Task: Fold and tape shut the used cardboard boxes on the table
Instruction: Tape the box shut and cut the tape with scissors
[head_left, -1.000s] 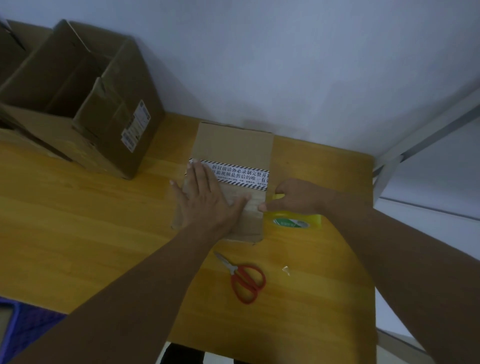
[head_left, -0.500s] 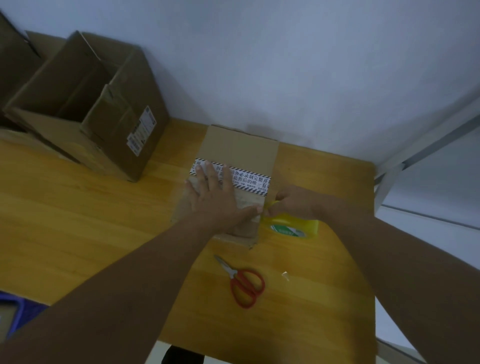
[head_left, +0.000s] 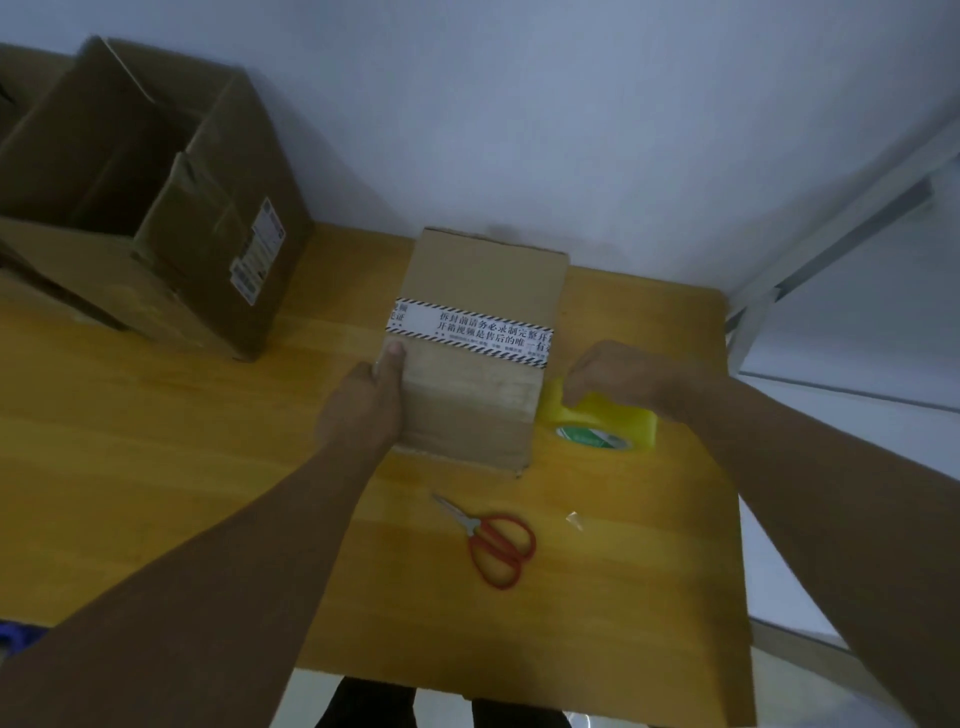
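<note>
One small box (head_left: 478, 374), centre, folded, gripped by left hand (head_left: 363, 405); tape roll (head_left: 597, 421) held by right hand (head_left: 608, 371). Big box (head_left: 145, 197), upper left, not yet shut.

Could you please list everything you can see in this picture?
small cardboard box: one, brown, table centre.
printed strip: one, white and black, across its top.
open cardboard box: one, brown, rear left.
tape roll: one, yellow, right of the small cardboard box.
scissors: one pair, red-handled, near front.
scrap: one, pale, right of the scissors.
table: one, yellow wood.
left hand: grips the small cardboard box's left side.
right hand: holds the tape roll.
</note>
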